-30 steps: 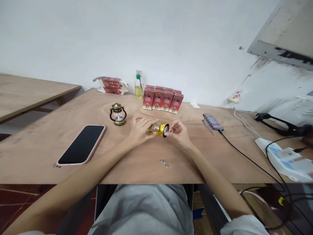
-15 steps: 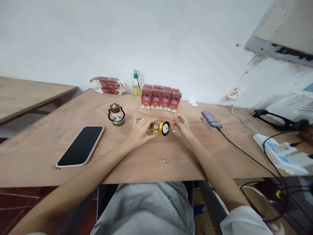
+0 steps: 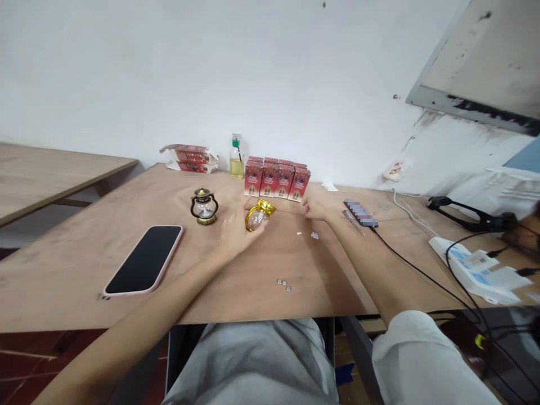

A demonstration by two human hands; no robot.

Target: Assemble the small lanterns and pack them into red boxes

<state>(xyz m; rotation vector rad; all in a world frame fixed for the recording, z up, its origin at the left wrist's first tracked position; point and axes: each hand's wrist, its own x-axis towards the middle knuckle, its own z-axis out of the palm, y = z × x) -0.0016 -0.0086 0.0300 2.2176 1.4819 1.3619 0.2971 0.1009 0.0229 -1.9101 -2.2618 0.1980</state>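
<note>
My left hand [image 3: 237,230] grips a small gold lantern [image 3: 258,216] with a clear globe, tilted, its gold base up and toward the right. My right hand [image 3: 314,210] is apart from it, just right of the red boxes, with its fingers curled together; whether something small is between them is hidden. White paper scraps [image 3: 314,235] lie below my right hand. Nearer the front edge lie three button cells [image 3: 284,283]. Left of my left hand, a bronze-coloured lantern [image 3: 205,207] stands upright.
Red boxes [image 3: 269,179] stand in rows at the back, beside a green-capped bottle [image 3: 236,163] and flattened cartons [image 3: 192,158]. A large phone [image 3: 145,260] lies left. To the right are a screwdriver [image 3: 353,223], a cabled phone [image 3: 361,213] and a white power strip [image 3: 468,270].
The lantern in my left hand has turned, so its base faces up and away instead of toward me. My right hand has moved slightly forward and its fingers have curled in. More scraps show below it.
</note>
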